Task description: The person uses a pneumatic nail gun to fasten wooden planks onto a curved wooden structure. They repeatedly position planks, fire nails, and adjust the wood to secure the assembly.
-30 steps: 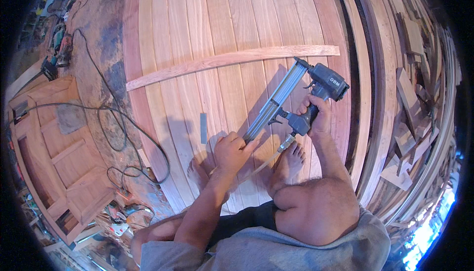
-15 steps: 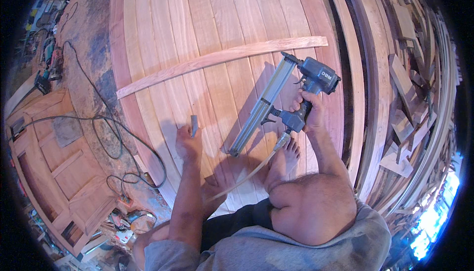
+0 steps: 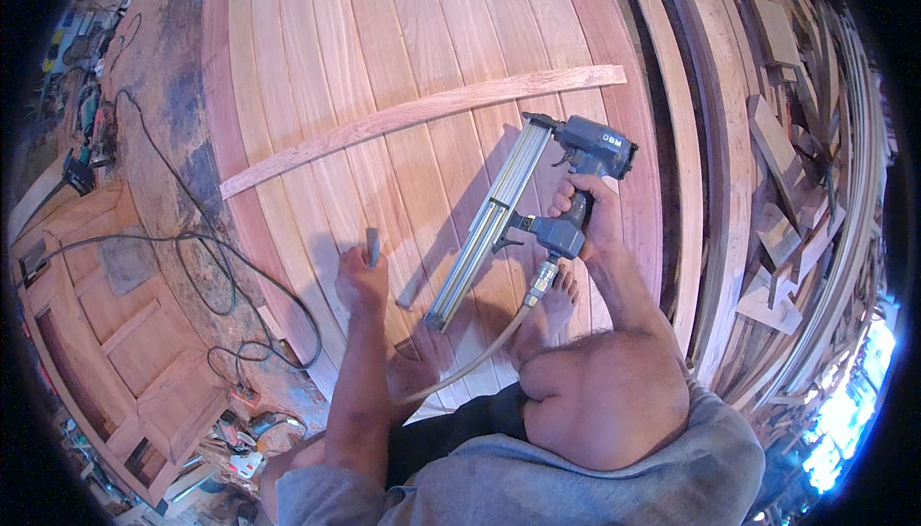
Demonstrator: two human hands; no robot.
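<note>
My right hand (image 3: 593,214) is wrapped round the handle of a dark blue pneumatic nail gun (image 3: 595,147). Its long silver magazine (image 3: 489,219) slants down to the left over the boards. From the base of the handle, a pale air hose (image 3: 475,358) curves away toward my left forearm. Off to the left, my left hand (image 3: 363,279) is closed on a short, flat grey strip (image 3: 372,243) that stands up from the fingers; it looks like a strip of nails. Beneath both hands lies a wide panel of reddish planks (image 3: 403,37), with a wooden batten (image 3: 422,116) across it.
My bare foot (image 3: 552,310) rests on the panel. Long timbers (image 3: 720,142) and piled offcuts (image 3: 782,229) lie to the right. On the left are a black cable (image 3: 225,277), a framed wooden door panel (image 3: 115,325) and power tools (image 3: 91,142).
The nail gun has shifted a little left, and its magazine end has dropped toward me. My left hand still holds the grey strip and has barely moved.
</note>
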